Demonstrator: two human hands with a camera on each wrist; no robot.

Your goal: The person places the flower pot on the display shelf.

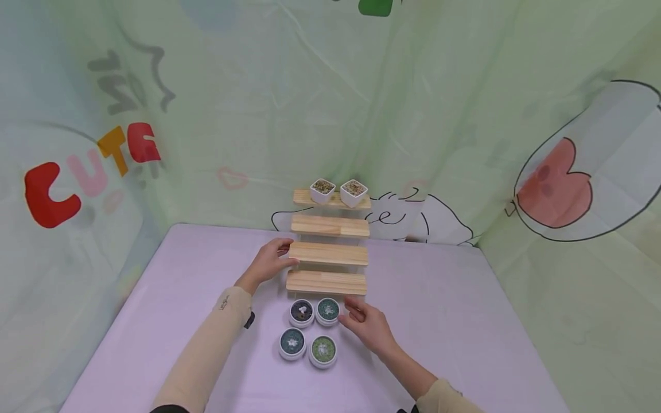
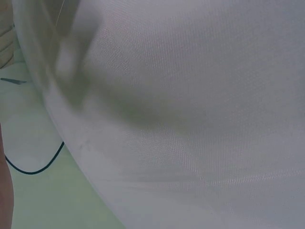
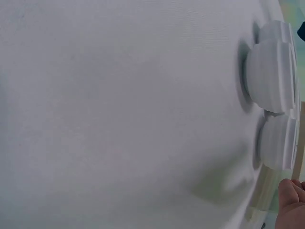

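Observation:
A tiered wooden stand (image 1: 327, 253) has several pale planks rising like steps. My left hand (image 1: 268, 262) grips the left end of one of its middle planks, thumb at the front and fingers at the back. In front of the stand are several round white pots: a dark-topped one (image 1: 302, 312), a teal-topped one (image 1: 327, 310), a blue-green one (image 1: 292, 342) and a green one (image 1: 323, 350). My right hand (image 1: 370, 328) hovers right of the teal-topped pot, fingers loosely bent and nothing held. Its fingers also show beside the white pots (image 3: 270, 76) in the right wrist view.
Two angular white pots with grainy contents, a left one (image 1: 322, 191) and a right one (image 1: 353, 193), stand on the top plank. A pale cloth (image 1: 439, 321) covers the table. Printed curtains (image 1: 248, 103) hang behind and at both sides.

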